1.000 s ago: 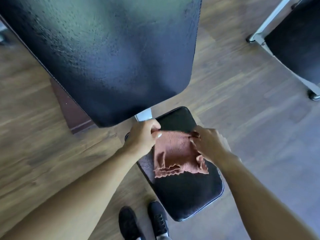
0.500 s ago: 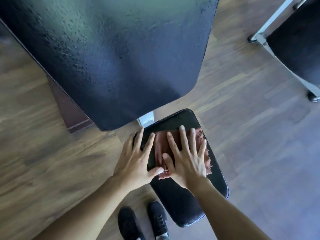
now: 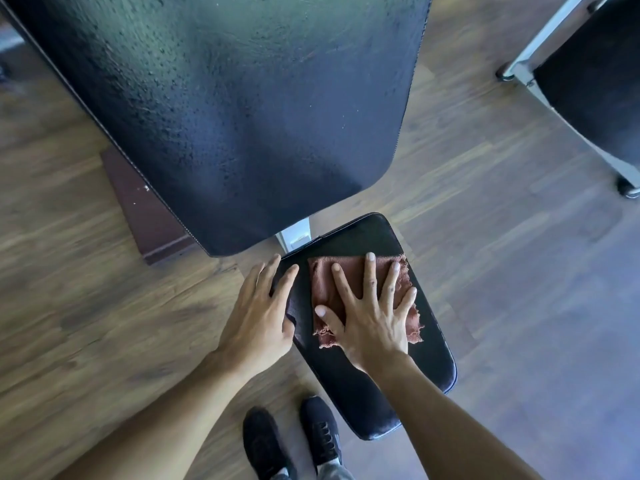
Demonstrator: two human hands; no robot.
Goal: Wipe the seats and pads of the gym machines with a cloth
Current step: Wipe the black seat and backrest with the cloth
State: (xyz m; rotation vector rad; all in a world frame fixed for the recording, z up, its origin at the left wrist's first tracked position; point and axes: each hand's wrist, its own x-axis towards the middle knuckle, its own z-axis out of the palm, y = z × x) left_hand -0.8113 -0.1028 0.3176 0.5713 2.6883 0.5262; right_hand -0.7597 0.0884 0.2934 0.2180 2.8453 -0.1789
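Since half a second ago, the left hand [image 3: 258,317] has slid off the cloth [image 3: 360,299] to the seat [image 3: 384,400]'s left edge. Nearest, two black shoes [image 3: 294,441] stand beside the seat. On the seat, the right hand [image 3: 372,322] presses the cloth flat, fingers [image 3: 370,271] spread; the left's fingers lie loosely apart, clamping nothing. Beyond the seat rises the back pad [image 3: 242,109].

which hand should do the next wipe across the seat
The right hand, probably. It lies flat on the cloth with fingers spread, pressing it onto the seat. The left hand is off the cloth, resting at the seat's left edge, better placed for bracing.
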